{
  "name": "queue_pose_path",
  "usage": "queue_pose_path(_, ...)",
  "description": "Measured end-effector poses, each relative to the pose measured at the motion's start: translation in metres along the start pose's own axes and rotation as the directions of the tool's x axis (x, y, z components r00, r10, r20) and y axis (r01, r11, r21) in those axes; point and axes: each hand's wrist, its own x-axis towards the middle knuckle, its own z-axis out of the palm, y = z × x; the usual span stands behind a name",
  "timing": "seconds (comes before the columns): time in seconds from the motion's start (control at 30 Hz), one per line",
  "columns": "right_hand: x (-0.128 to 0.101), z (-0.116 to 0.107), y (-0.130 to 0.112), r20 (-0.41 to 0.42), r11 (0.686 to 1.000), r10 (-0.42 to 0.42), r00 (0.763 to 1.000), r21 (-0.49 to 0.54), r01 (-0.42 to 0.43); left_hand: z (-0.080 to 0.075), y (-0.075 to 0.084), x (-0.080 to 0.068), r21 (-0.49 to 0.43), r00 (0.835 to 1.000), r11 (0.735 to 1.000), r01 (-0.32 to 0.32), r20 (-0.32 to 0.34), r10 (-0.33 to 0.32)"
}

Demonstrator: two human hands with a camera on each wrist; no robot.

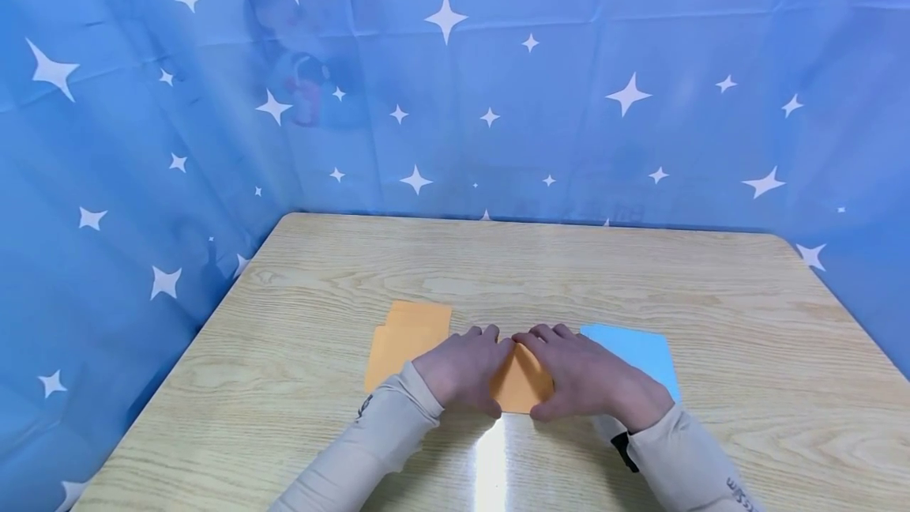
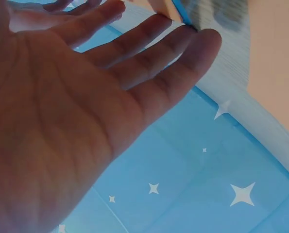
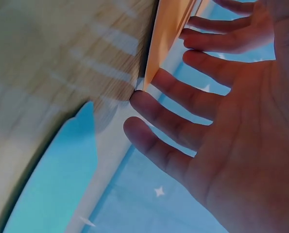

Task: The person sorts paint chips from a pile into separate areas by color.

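An orange square sheet (image 1: 522,392) lies on the table between the two hands, with a thin blue edge showing along its near side. The left hand (image 1: 465,370) is at its left side, fingertips by the edge and thumb near the front corner. Opposite it, the right hand (image 1: 583,370) touches the right side in a similar way. In the left wrist view, the long fingers of the left hand (image 2: 86,97) reach the sheet's edge nearly straight. Fingertips of the right hand (image 3: 227,121) meet the orange sheet (image 3: 168,39) in the right wrist view. The hands hide much of the sheet.
Overlapping orange sheets (image 1: 405,346) lie left of the hands. Blue sheets (image 1: 640,350) lie to the right, partly behind the right hand and wrist. The wooden table (image 1: 284,322) ends at a blue star-patterned curtain (image 1: 483,69) at the back and left.
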Motion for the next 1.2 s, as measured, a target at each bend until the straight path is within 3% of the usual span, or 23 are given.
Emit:
queue_pose_path(0.23,-0.002,-0.005,0.000,-0.042,0.999,-0.012,0.999,-0.038,0.010,-0.003,-0.004,-0.002,-0.035,1.000,0.999,-0.010,-0.017,0.009)
queue_pose_path(0.53,-0.005,-0.012,-0.001,-0.091,0.997,-0.057,0.994,-0.051,0.053,-0.011,-0.015,-0.003,-0.202,0.999,0.979,-0.039,-0.011,0.038)
queue_pose_path(0.7,-0.005,-0.017,-0.003,-0.116,0.997,-0.061,0.991,-0.046,0.056,-0.020,-0.020,-0.006,-0.206,0.999,0.978,-0.042,-0.003,0.042)
queue_pose_path(0.93,0.006,-0.030,-0.017,-0.172,0.994,-0.094,0.981,-0.066,0.084,-0.036,-0.039,-0.021,-0.233,0.996,0.970,-0.074,-0.066,0.060)
queue_pose_path(1.2,0.026,-0.050,-0.041,-0.192,0.991,-0.125,0.973,-0.079,0.112,-0.057,-0.062,-0.044,-0.326,0.992,0.943,-0.061,-0.127,0.020)
